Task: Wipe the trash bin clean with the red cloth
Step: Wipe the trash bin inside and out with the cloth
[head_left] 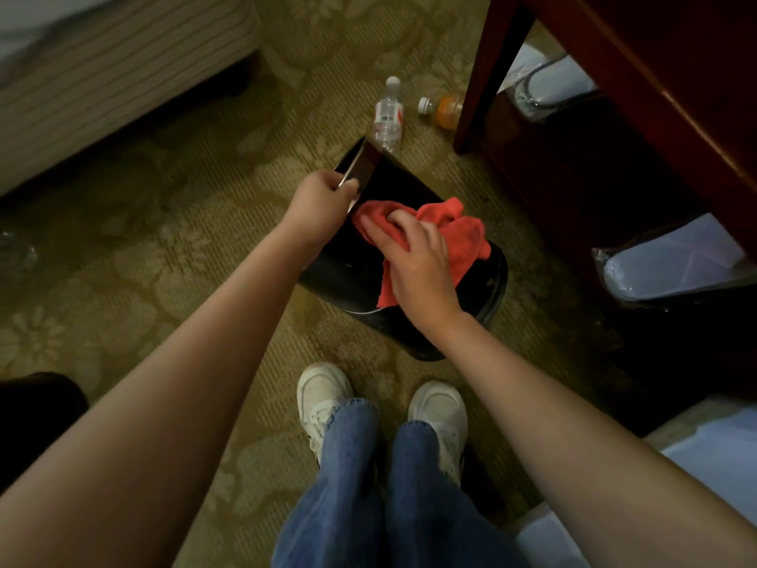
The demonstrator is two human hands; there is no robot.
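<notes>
A black trash bin (348,272) lies tilted on the carpet in front of my feet, its open end pointing away from me. My left hand (319,202) grips the bin's rim at the far left corner. The red cloth (463,235) lies bunched on the bin's upper side. My right hand (413,256) presses down on the cloth with fingers spread, covering its middle.
Two plastic bottles, a clear one (388,114) and an orange one (444,110), lie on the carpet beyond the bin. A dark wooden desk (655,96) stands at right with bagged bins (672,264) beneath. A striped bed base (102,84) is at upper left.
</notes>
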